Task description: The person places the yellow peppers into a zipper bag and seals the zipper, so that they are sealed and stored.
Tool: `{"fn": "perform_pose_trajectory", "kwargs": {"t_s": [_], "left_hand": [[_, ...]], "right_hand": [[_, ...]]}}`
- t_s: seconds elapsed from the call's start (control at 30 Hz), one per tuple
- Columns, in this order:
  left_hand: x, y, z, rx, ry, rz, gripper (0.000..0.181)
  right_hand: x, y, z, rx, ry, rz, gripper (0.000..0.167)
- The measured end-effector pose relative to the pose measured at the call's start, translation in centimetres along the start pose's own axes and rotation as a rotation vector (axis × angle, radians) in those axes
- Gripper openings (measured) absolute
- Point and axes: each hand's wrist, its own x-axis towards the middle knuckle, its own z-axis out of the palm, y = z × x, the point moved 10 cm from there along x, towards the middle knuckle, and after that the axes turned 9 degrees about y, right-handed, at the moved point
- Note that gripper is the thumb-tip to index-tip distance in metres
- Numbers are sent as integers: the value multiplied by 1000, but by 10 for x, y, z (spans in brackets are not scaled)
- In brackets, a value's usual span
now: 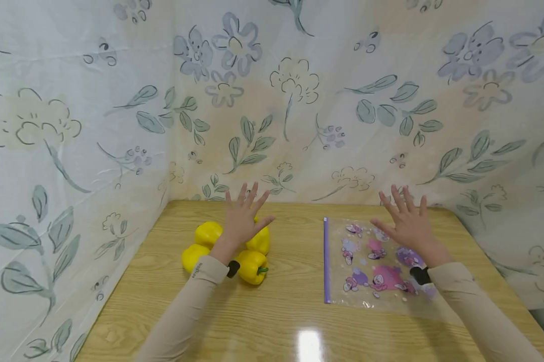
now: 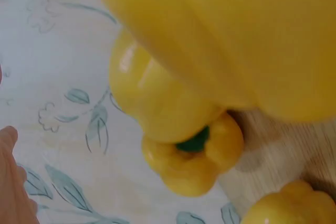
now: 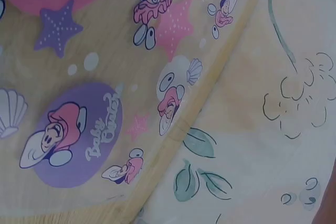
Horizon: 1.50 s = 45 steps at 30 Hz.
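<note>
Several yellow bell peppers [image 1: 252,267] sit in a cluster on the left part of the table. Over them my left hand [image 1: 242,221] is held with fingers spread, hiding part of the group. Close up in the left wrist view are bell peppers [image 2: 194,166], one with its green stem showing, and part of the left hand [image 2: 14,187] at the left edge. A clear zip bag [image 1: 358,261] with pink and purple cartoon prints lies flat on the right, its purple slider strip toward the middle. Above its far right part my right hand [image 1: 407,226] spreads its fingers, holding nothing. The bag's prints [image 3: 79,129] fill much of the right wrist view.
The wood-grain table [image 1: 290,311] reaches back to a floral cloth [image 1: 299,115] that hangs behind it and along both sides. Bare tabletop lies between the bell peppers and the bag. A bright light reflection shows near the front edge.
</note>
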Motion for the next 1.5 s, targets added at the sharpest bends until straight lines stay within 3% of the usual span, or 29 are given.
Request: {"fn": "perform_pose_trajectory", "kwargs": {"t_s": [0.17, 0.37, 0.57, 0.97, 1.23, 1.5], "left_hand": [[-4, 13, 2, -51, -38, -13, 72], [-6, 39, 5, -162, -98, -3, 73], [-9, 67, 17, -188, -139, 22, 73], [-20, 121, 38, -237, -218, 70, 67], [-30, 140, 66, -205, -334, 63, 59], [-39, 148, 86, -293, -386, 47, 57]], "right_hand": [[-3, -7, 9, 30, -42, -8, 83], [-7, -19, 25, 85, -103, -3, 83], [-11, -35, 34, 179, -114, -2, 84], [-16, -61, 55, 227, -185, 16, 84], [-21, -79, 72, 276, -242, 7, 85], [-26, -98, 83, 290, -273, -30, 86]]}}
